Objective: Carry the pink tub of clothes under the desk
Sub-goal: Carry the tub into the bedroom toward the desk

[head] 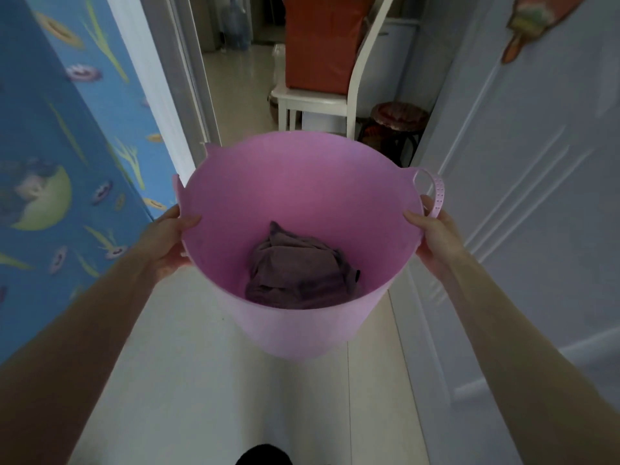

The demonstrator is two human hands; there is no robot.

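I hold a pink tub [295, 182] in mid-air in front of me, above a pale floor. A crumpled dark purple garment [298, 270] lies at its bottom. My left hand [171, 239] grips the tub's left rim, thumb inside. My right hand [432, 236] grips the right rim just below the looped pink handle [436, 193]. No desk is in view.
A blue patterned wall [67, 146] runs along my left. An open white door [523, 162] stands on my right. Ahead through the doorway are a white chair [318, 99] carrying an orange box [322, 38], a dark round stool [399, 122] and water bottles [236, 25].
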